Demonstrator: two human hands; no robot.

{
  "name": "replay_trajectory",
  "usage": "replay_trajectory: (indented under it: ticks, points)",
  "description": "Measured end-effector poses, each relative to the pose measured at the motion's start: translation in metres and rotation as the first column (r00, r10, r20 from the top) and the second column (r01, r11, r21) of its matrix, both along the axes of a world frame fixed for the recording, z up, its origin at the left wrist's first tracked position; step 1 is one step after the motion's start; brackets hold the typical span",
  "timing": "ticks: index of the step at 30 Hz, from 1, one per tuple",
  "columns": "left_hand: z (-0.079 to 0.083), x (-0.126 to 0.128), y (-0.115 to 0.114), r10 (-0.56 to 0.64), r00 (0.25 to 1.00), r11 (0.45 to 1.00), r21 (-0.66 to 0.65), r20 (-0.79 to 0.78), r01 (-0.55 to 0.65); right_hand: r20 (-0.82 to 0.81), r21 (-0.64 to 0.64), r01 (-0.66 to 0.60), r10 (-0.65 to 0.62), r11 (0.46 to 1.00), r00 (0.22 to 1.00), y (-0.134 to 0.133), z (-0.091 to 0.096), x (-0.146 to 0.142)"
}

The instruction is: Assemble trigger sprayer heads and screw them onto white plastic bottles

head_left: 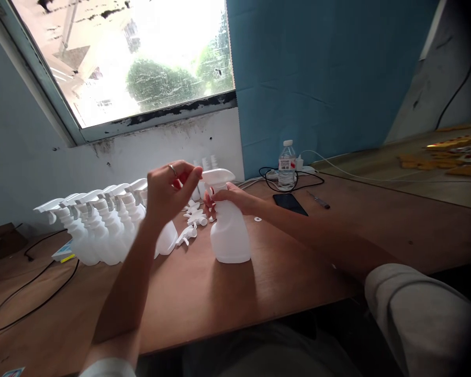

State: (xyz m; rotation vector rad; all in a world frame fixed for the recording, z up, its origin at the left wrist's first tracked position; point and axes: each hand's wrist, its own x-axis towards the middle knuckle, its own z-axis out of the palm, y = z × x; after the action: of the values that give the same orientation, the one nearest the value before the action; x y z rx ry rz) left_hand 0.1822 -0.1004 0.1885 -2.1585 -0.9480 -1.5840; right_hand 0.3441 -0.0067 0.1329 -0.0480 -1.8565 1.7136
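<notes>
A white spray bottle [230, 235] stands upright on the brown table [204, 298] in front of me. My right hand [230, 198] is wrapped round its neck, just under the trigger head [219, 177]. My left hand [169, 191], with a ring on one finger, is raised beside the head, its fingertips pinched at the head's left end. Whether a small part sits in that pinch is unclear. Loose white trigger parts [192, 222] lie on the table behind the bottle.
A row of several assembled white spray bottles [98, 225] stands to the left. Farther back right are a water bottle [287, 165], a black phone [290, 203], a screwdriver [318, 199] and cables [31, 298]. A window sits above the wall.
</notes>
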Motion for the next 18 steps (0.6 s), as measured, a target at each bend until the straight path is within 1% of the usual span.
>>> replay_trajectory:
  ticks: [1,2,3,5,6,8,9,10,11,12,13,14,15,16,17,18]
  points:
    - [-0.015,0.005,0.004,-0.004,0.997,0.993,0.117,0.078,-0.005,-0.002,0.016,0.002,-0.002,1.0,1.0,0.0,-0.001,0.0]
    - [-0.032,0.009,0.006,-0.045,0.99,0.982,0.187,0.133,0.02,-0.003,0.032,0.007,-0.007,0.999,1.0,0.001,-0.001,0.0]
    - [-0.049,0.012,0.007,-0.092,0.989,0.98,0.184,0.115,0.07,-0.008,0.048,0.019,-0.018,0.999,1.0,0.001,-0.002,0.0]
    - [-0.084,0.015,0.005,-0.161,0.987,0.98,0.113,-0.014,0.161,-0.014,0.084,0.048,-0.047,0.995,0.999,0.001,-0.003,0.0]
    - [-0.1,0.016,0.004,-0.153,0.988,0.984,0.086,-0.008,0.154,-0.008,0.109,0.064,-0.063,0.992,0.998,0.001,-0.003,0.001]
    - [-0.127,0.014,0.003,-0.092,0.993,0.996,0.014,0.069,0.091,0.011,0.189,0.099,-0.103,0.977,0.995,0.0,-0.004,0.003]
    - [-0.138,0.012,0.003,-0.069,0.99,0.997,-0.033,0.121,0.073,0.014,0.245,0.128,-0.135,0.961,0.991,-0.001,-0.004,0.005]
    - [-0.146,0.01,0.004,-0.054,0.985,0.992,-0.108,0.165,0.072,0.011,0.306,0.164,-0.176,0.938,0.984,-0.001,-0.005,0.008]
    - [-0.153,0.007,0.006,-0.052,0.976,0.974,-0.203,0.21,0.096,0.005,0.37,0.206,-0.224,0.906,0.975,-0.002,-0.005,0.01]
    - [-0.156,0.005,0.006,-0.067,0.966,0.935,-0.323,0.251,0.148,-0.001,0.431,0.248,-0.275,0.867,0.962,-0.003,-0.006,0.013]
    - [-0.158,0.003,0.006,-0.09,0.953,0.861,-0.459,0.288,0.22,-0.004,0.485,0.284,-0.322,0.827,0.947,-0.004,-0.008,0.016]
    - [-0.157,0.001,0.004,-0.111,0.939,0.758,-0.584,0.325,0.292,-0.007,0.526,0.306,-0.356,0.793,0.934,-0.005,-0.01,0.018]
    - [-0.155,-0.001,0.0,-0.121,0.927,0.645,-0.682,0.355,0.345,-0.009,0.553,0.312,-0.369,0.772,0.929,-0.005,-0.013,0.021]
    - [-0.153,-0.003,-0.007,-0.116,0.922,0.553,-0.747,0.37,0.369,-0.012,0.564,0.304,-0.361,0.768,0.933,-0.005,-0.017,0.023]
    - [-0.15,-0.005,-0.017,-0.095,0.925,0.495,-0.789,0.368,0.365,-0.016,0.558,0.289,-0.338,0.778,0.941,-0.005,-0.023,0.026]
    - [-0.147,-0.009,-0.029,-0.052,0.935,0.482,-0.811,0.351,0.332,-0.023,0.541,0.274,-0.312,0.795,0.95,-0.005,-0.03,0.029]
